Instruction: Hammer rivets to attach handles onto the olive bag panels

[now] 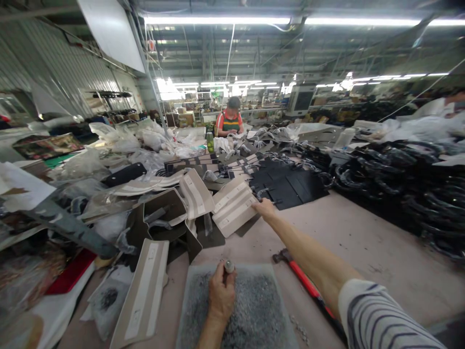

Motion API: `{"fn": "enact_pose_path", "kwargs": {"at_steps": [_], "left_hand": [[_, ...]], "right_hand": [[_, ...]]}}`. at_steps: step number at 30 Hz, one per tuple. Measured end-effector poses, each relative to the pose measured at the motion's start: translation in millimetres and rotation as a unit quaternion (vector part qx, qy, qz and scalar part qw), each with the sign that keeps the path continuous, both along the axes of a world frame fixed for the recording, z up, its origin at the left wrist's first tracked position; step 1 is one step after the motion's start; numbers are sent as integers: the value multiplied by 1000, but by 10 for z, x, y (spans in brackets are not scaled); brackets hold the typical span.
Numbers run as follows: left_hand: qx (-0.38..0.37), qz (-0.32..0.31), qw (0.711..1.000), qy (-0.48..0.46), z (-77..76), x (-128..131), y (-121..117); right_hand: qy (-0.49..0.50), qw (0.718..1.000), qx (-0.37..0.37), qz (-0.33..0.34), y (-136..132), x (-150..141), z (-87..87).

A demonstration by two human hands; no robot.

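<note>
Low in the middle, my left hand [221, 293] is closed round a small metal piece [228, 265] with a round, shiny end; the rest of it is hidden in the fingers. Below that hand lies a worn, speckled grey pad [254, 305]. My right arm reaches forward, and my right hand [266, 209] pinches the right edge of a beige striped panel [234, 208]. This panel lies tilted over darker pieces. A hammer [303, 276] with a red and black handle rests on the table, beneath my right forearm.
Another beige panel [145, 291] lies left of the pad. Grey-brown folded pieces [167, 203] stand behind it. Black panels [290, 182] lie ahead, with piled black handles [395, 189] to the right. Small metal bits [300, 329] lie beside the pad. A person [229, 121] sits across the table.
</note>
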State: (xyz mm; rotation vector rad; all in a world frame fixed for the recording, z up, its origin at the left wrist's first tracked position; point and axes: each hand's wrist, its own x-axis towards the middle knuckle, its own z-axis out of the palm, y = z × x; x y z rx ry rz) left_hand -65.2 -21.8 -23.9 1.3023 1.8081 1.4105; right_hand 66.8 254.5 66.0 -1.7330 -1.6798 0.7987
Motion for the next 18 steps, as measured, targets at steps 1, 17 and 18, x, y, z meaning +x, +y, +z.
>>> {"fn": "enact_pose_path", "kwargs": {"at_steps": [1, 17, 18], "left_hand": [[0, 2, 1000, 1, 6, -1, 4], [40, 72, 970, -227, 113, -6, 9], [41, 66, 969, -233, 122, 14, 30]], "right_hand": [[21, 1000, 7, 16, 6, -13, 53], [-67, 851, 286, 435, -2980, 1324, -308], [-84, 847, 268, 452, -3130, 1394, -428]]}}
